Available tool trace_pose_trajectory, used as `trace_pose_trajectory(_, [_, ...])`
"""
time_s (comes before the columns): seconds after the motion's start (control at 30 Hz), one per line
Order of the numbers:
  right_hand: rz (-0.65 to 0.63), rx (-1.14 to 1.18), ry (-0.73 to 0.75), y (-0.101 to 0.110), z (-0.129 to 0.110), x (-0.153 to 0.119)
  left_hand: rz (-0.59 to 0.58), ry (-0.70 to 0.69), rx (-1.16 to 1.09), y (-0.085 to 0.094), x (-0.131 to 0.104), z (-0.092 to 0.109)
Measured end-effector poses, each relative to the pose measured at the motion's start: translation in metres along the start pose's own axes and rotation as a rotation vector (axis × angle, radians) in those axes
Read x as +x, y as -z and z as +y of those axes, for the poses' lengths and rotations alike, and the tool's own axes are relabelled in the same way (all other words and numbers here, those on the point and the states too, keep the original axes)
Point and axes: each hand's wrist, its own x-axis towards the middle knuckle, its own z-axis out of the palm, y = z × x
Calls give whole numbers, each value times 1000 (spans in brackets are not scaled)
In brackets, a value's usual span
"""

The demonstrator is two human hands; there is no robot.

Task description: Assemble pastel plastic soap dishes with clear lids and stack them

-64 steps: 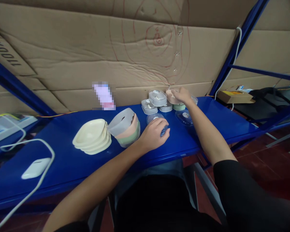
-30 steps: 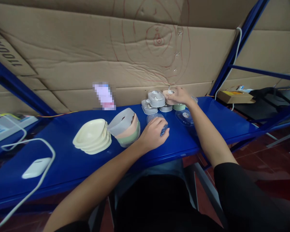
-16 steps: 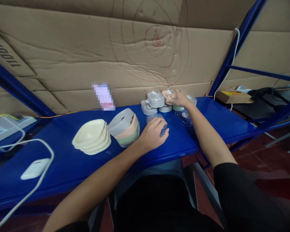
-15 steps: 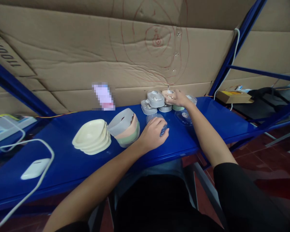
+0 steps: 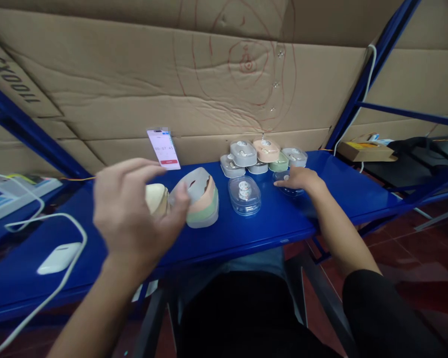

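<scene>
A wall of brown corrugated cardboard (image 5: 127, 74), drawn with red rings, spans the upper part of the frame. Below it, a glossy blue table (image 5: 216, 243) runs across the middle, between slanting blue metal posts at the left and right.

The left hand (image 5: 134, 209), blurred, hovers left of centre, its thumb spread well apart from the fingers, and nothing shows in its grip. Behind it, partly covered, is a stack of cream, rounded-square dishes (image 5: 157, 199). Just right of these, a nested stack of grey, peach and green plastic containers (image 5: 205, 209) leans slightly at the centre.

The right hand (image 5: 302, 181), right of centre, rests over a clear plastic lid (image 5: 293, 191) on the table, its fingers low and partly hidden; whether they pinch the lid cannot be told.

Between the hands, right of the nested stack, stands a pile of clear rounded plastic lids (image 5: 246, 199). Behind it, against the cardboard, sits a group of lidded boxes in grey, peach and green (image 5: 267, 151), some set on top of others.

A small brown carton (image 5: 368, 151) lies at the right edge region. A lit phone (image 5: 163, 149) leans on the cardboard, upper left of centre. At lower left, a white cable (image 5: 80, 226) curves past a small white rounded case (image 5: 58, 259).
</scene>
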Motion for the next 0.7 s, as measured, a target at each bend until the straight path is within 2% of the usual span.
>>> trace_pose_trajectory(0.07, [-67, -66, -42, -5, -5, 3, -157, 95, 104, 13, -1, -23])
trace_pose_trajectory(0.13, [-118, -109, -79, -5, -11, 3, -375, 237, 212, 18, -2, -43])
trace_pose_trajectory(0.2, [-140, -118, -81, -4, -16, 1, -601, 401, 296, 18, -5, -56])
trace_pose_trajectory(0.27, [-138, -118, -68, -4, -18, -1, -739, 512, 324, 16, -8, -60])
trace_pose_trajectory(0.37, [-128, -142, -47, -4, -18, -4, -784, 582, 351, 12, -11, -56])
trace_pose_trajectory(0.53, [-144, -174, -45, -4, -17, -4, -804, 614, 455, 8, -13, -42])
trace_pose_trajectory(0.7, [-124, -170, -32, -5, -17, -3, -788, 606, 498, 1, -15, -44])
